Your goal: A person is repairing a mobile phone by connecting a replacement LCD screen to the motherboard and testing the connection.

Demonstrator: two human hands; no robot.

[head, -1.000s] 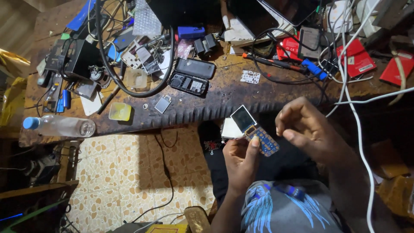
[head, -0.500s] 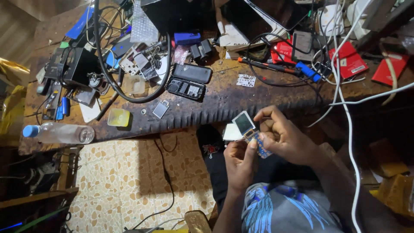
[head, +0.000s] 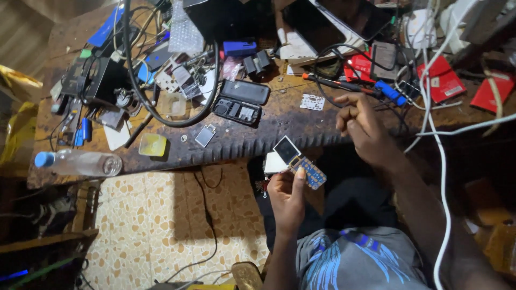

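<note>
A worn, dark wooden workbench point(head: 279, 131) carries the clutter. On its near left edge lies a clear plastic bottle point(head: 80, 162) on its side, with a yellow square piece point(head: 152, 144) to its right. Near the middle sit two black phone shells point(head: 242, 100), ringed by a black cable loop point(head: 177, 115). Red packets point(head: 445, 80) lie far right.

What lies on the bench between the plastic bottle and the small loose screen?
In the head view, a yellow square piece lies between the plastic bottle and the small loose screen.
</note>
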